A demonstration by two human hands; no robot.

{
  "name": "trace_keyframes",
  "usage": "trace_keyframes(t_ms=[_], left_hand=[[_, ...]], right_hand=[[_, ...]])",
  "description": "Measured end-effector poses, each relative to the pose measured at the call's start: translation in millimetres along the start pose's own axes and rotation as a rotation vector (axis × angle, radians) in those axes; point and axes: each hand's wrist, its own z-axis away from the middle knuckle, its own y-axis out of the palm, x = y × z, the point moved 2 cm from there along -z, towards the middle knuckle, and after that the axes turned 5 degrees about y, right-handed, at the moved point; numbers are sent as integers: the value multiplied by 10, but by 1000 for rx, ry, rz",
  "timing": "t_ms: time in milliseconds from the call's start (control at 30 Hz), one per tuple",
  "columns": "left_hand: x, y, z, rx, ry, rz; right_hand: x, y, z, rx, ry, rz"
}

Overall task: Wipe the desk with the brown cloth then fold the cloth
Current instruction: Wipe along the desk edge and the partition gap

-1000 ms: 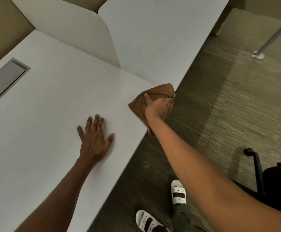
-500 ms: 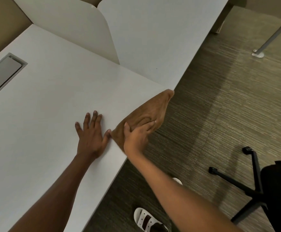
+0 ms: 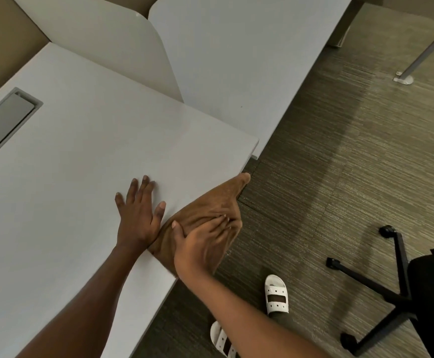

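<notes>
Two hands on table. Cloth [image 3: 205, 210]: at table [image 3: 81, 177] edge, long axis along it. My right hand [image 3: 203, 244]: flat, open, pressing cloth's near end. Left hand [image 3: 138, 213]: open, splayed, just beside cloth, inboard.

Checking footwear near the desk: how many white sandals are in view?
2. One white sandal lies on the carpet right of the right forearm; the other sandal is at the bottom edge, partly hidden by that arm.

No readable text, no labels, no brands, no numbers, no signs anywhere in view
</notes>
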Motion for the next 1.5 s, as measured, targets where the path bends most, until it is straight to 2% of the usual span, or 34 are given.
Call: trace_keyframes(t_ms=[67,133,233,433,567,933,1333,1500], left_hand=[[11,2,-5,-4,1,-4],[20,19,-10,6,-2,1],[26,33,-15,9,-16,-3],[2,10,-45,9,-18,1],[-13,-2,-22,14,-16,-7],[-4,14,-11,11,-13,-33],[-18,13,-4,3,-5,-18],[-3,19,-2,-1,-2,-17]], right_hand=[[68,-70,-241,3,12,-36],[148,-126,-550,52,40,-201],[267,-256,-1009,23,52,-378],[438,-615,-1804,-55,70,-415],[458,-623,-1885,-53,49,-466],[238,-287,-936,-1,-103,-484],[-232,342,969,142,-141,-404],[-307,456,1247,163,-124,-362]])
